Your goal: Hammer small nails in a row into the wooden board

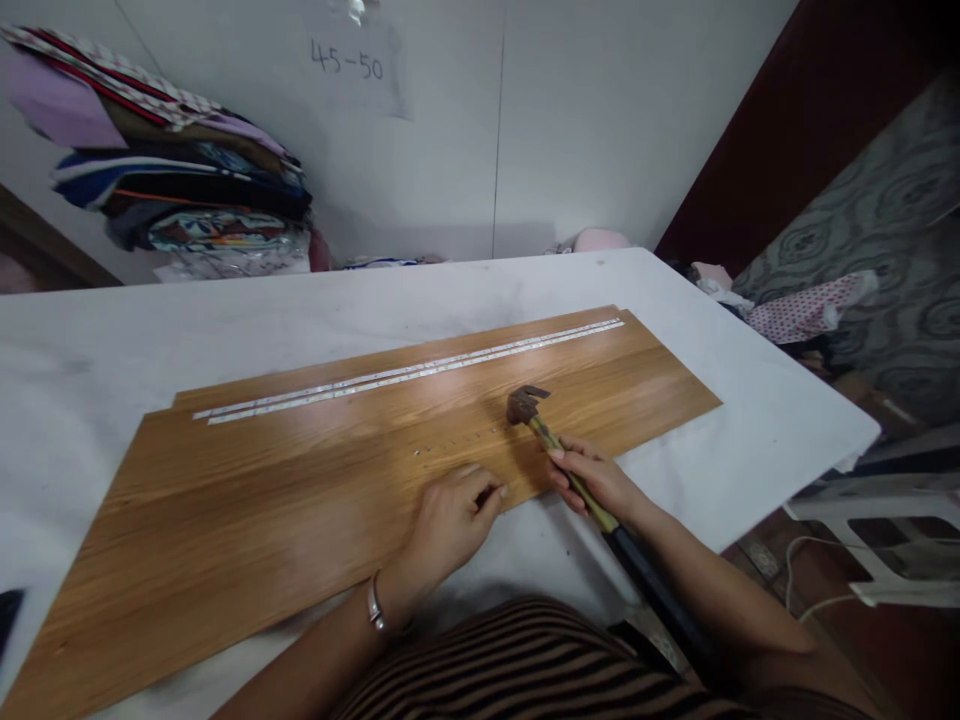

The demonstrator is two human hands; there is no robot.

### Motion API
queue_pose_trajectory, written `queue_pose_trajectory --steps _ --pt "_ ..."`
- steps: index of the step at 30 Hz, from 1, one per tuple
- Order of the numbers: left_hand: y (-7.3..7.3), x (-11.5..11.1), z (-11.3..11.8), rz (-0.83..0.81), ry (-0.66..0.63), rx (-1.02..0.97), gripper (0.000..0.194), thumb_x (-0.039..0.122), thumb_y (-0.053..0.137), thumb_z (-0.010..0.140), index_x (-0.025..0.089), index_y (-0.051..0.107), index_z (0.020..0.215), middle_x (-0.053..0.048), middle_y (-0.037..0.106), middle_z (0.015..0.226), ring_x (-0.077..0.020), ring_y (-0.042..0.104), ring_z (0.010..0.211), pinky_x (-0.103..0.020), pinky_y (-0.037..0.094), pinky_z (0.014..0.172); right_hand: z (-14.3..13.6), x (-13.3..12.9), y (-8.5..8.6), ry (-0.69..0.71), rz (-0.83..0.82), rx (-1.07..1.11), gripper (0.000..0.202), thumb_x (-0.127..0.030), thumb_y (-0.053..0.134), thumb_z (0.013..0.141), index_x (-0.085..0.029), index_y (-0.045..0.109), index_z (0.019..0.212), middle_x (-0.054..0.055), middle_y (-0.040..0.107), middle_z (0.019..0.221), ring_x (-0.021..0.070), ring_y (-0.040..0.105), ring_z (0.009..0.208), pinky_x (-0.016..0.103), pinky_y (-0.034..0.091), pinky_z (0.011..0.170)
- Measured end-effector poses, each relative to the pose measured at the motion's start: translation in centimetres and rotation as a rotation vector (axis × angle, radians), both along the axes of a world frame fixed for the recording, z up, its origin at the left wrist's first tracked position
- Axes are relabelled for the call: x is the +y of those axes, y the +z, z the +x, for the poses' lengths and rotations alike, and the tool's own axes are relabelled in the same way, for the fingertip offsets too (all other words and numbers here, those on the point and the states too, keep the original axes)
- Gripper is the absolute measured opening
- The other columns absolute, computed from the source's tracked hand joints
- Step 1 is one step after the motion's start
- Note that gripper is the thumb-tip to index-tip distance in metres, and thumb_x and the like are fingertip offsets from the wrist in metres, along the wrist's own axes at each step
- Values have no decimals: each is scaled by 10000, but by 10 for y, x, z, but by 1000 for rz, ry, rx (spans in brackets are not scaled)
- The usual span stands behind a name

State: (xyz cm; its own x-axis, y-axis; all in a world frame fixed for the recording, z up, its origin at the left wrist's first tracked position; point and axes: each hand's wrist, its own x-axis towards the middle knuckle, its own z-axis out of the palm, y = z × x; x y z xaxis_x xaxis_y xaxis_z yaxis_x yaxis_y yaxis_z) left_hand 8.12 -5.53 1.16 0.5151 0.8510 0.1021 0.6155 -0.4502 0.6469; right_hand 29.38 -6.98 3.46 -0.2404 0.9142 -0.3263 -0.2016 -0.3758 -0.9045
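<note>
My right hand [592,474] grips a claw hammer [550,436] by its yellowish handle, part way up. The rusty head is over the wood-grain board [300,490], claw turned to the right, and the dark lower grip runs back along my forearm. With fingers curled in, my left hand [456,520] rests by the board's front edge; whether anything is pinched in it is hidden. Between the hands and the strips lies a row of several small nail-like bits [418,452]. Two thin white strips with markings [420,372] lie side by side along the far part of the board.
The board lies on a white table [675,290]. Folded fabrics [210,190] are stacked at the back left, near a wall with a paper marked 45-50 [349,60]. A white plastic stool [885,540] stands to the right, below dotted cloth [802,310].
</note>
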Motion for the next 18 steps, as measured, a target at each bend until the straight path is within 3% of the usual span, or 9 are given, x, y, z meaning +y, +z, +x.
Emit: queue_pose_trajectory --steps 8,14,18 --pt "0 0 0 2 3 13 163 258 503 864 200 619 765 -1 643 738 -129 568 699 -231 370 607 -2 0 2 -11 1 -13 295 -426 597 778 -176 458 708 -73 472 525 29 360 276 153 260 259" --pt "-2 0 -1 -1 -2 8 188 289 487 879 205 625 783 -1 646 752 -126 568 705 -233 378 620 4 0 3 -54 4 -10 254 -408 586 787 -168 503 793 -76 468 516 36 354 284 162 262 268" --pt "-2 0 -1 -7 -3 6 202 302 476 886 202 626 794 -4 640 755 -132 566 716 -240 380 624 7 0 -1 -67 -6 -9 274 -416 586 785 -177 473 715 -72 460 507 35 352 284 163 267 269"
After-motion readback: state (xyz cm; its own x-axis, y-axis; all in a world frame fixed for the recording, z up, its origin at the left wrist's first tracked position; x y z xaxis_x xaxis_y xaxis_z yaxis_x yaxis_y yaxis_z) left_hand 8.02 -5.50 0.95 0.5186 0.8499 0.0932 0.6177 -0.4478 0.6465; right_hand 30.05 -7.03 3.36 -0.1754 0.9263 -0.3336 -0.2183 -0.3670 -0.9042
